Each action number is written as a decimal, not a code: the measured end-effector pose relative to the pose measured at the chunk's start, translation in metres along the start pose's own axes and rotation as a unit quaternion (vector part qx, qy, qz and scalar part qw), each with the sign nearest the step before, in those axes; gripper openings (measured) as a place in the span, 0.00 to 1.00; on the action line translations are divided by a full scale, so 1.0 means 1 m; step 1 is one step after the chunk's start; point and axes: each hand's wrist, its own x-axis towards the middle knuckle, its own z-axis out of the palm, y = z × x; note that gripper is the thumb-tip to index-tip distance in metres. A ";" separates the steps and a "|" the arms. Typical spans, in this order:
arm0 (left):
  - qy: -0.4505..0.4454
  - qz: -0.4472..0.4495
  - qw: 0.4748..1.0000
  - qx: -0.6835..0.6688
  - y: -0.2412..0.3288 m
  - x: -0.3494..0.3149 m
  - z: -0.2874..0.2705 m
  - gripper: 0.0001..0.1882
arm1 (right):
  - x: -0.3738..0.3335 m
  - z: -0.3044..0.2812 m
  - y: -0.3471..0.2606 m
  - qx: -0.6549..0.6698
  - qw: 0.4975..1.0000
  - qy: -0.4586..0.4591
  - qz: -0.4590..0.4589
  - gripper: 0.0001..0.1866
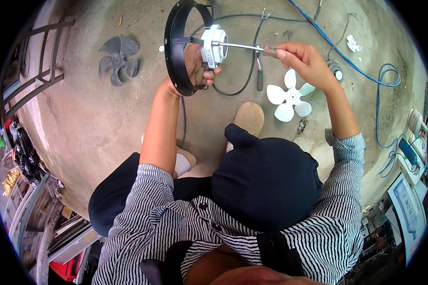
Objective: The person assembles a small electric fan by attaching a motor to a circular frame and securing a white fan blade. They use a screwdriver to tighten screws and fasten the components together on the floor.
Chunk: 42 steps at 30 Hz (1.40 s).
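My left hand [193, 65] reaches through a black round fan frame [170, 61] and grips the white motor [216, 46] mounted on it, fingers curled under the motor. The frame stands on edge, tilted, above the floor. My right hand [305, 59] is closed around the handle of a screwdriver [240, 46]. Its long metal shaft points left, and its tip meets the motor's face. A black cable [246, 81] runs beside the motor. Below my right hand, a white five-bladed fan blade [290, 97] lies on the floor.
A dark grey fan blade [119, 61] lies at left. Another screwdriver [260, 80] rests by the white blade, with a small motor [336, 72] at right. Blue cable [390, 83] loops across the right side. A metal rack [43, 61] stands far left. My shoes [248, 118] are below.
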 end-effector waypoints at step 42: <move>0.031 -0.003 0.999 0.035 -0.002 0.005 0.004 0.30 | 0.005 0.022 0.005 -0.391 0.867 0.142 -0.274 0.16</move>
